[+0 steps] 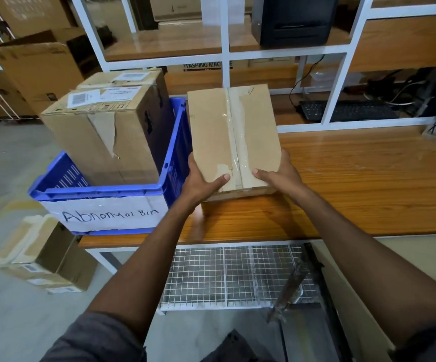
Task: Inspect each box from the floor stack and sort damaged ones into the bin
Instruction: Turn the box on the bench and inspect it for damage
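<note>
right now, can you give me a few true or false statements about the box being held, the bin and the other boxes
1. The left hand and the right hand both grip the taped cardboard box at its near end. True.
2. The blue bin labelled Abnormal Bin holds nothing. False: cardboard boxes stand in it, with a torn box in front.
3. The taped cardboard box is over the wooden table, right of the blue bin. True.
4. No boxes are on the floor. False: a floor stack sits left of the wooden table.
</note>
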{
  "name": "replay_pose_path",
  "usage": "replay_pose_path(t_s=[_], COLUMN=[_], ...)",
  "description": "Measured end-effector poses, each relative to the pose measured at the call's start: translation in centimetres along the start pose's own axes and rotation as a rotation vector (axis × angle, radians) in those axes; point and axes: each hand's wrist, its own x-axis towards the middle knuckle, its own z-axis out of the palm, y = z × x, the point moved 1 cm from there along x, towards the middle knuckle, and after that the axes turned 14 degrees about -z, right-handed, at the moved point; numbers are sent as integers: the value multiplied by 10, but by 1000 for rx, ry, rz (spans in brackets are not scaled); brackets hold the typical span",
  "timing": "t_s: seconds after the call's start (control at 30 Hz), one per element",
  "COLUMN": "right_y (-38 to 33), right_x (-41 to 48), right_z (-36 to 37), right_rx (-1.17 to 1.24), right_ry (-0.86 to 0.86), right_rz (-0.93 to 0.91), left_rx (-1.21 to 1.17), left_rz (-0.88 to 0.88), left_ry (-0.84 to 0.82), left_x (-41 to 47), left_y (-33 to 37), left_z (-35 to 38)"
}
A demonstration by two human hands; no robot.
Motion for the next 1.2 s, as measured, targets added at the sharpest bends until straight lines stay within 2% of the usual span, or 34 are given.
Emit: replay_pose_path(t_s=[0.2, 0.47, 0.63, 1.07, 1.2], right_y=[-3, -7, -17, -76, -100], right_x=[-3, -14, -16, -16, -10], right_z=[3, -8, -9, -30, -42], right_rx=[-38, -34, -224, -294, -303], right_ry=[48, 22, 120, 302, 338], right_rz=[-14, -93, -199, -212, -219], left_rx=[-26, -34, 91, 159, 208], left_rz=[-42, 56, 161, 203, 243], left_ry=[127, 88, 256, 559, 570], left_x=[-4, -17, -26, -53, -59], left_y=[-2, -1, 13, 76, 99], left_z=[8, 2, 0, -26, -34])
